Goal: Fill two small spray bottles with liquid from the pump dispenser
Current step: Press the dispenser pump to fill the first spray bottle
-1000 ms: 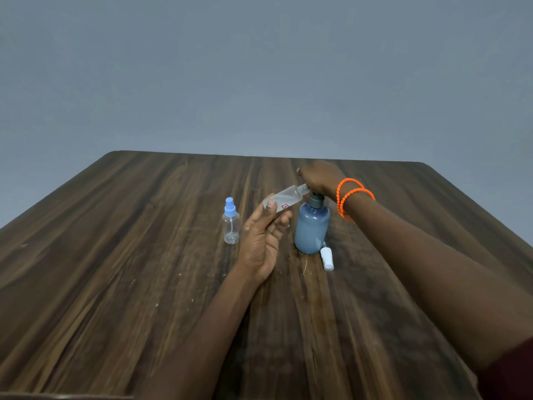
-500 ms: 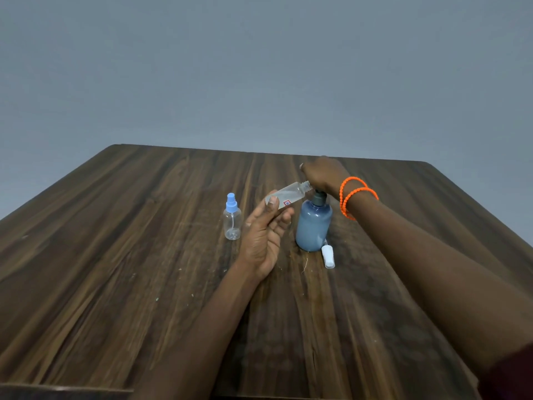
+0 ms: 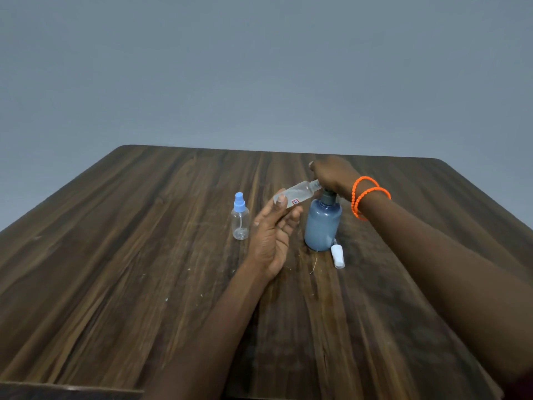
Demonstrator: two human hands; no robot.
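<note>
Dark wood-grain tabletop (image 3: 144,284) with rounded far corners; wide bare surface at left and near edge. Blue rounded plastic pump dispenser (image 3: 322,226) stands right of centre. Right hand (image 3: 331,176), fingers curled, covers the pump head, hiding its spout. Left hand (image 3: 274,235) pinches a clear uncapped small bottle (image 3: 297,194), tilted, its neck at the hidden spout; liquid level indistinct. Clear small spray bottle with blue cap (image 3: 240,219) stands upright left of that hand, apart. White cap (image 3: 337,256) lies just beside the dispenser base. Orange beaded bracelets (image 3: 366,197) ring the right wrist.
</note>
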